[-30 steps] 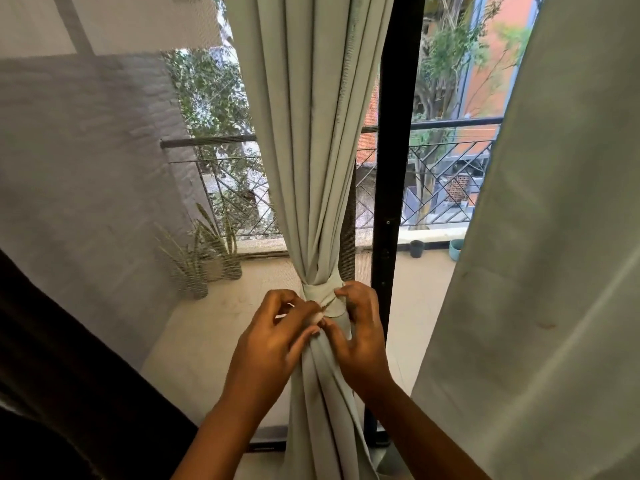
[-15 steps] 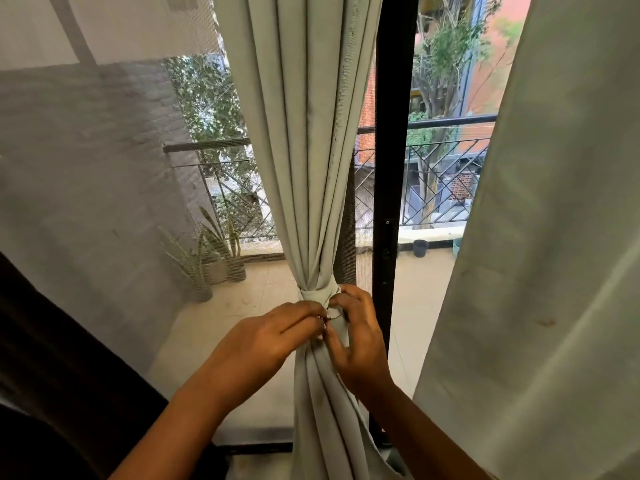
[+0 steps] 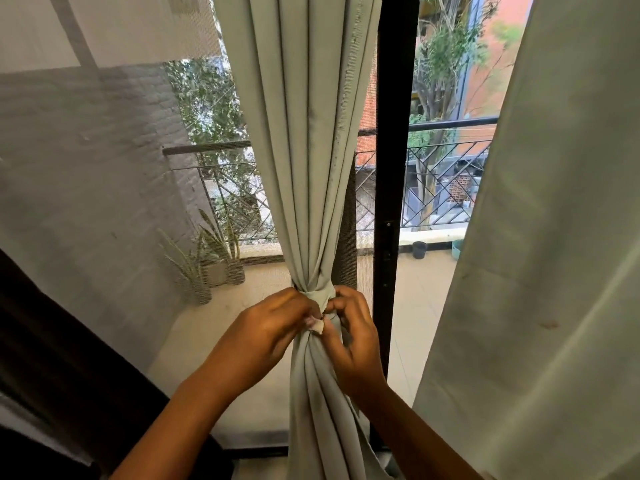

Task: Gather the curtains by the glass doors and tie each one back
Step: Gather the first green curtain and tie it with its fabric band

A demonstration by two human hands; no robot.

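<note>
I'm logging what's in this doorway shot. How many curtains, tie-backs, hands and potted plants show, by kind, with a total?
Curtains: 2, the gathered curtain and the loose curtain
Tie-backs: 1, the tie-back
Hands: 2, the left hand and the right hand
Potted plants: 3, the potted plants, though their pots overlap
Total: 8

A gathered curtain (image 3: pixel 311 168) hangs at centre, a tie-back band (image 3: pixel 320 295) around its waist. The left hand (image 3: pixel 273 327) sits at the band's 8 o'clock, the right hand (image 3: pixel 353 327) at 4 o'clock. A door frame (image 3: pixel 394 150) stands behind, just right. A second curtain (image 3: pixel 540 271) hangs at 3 o'clock, potted plants (image 3: pixel 207 261) at 9 o'clock outside.
</note>
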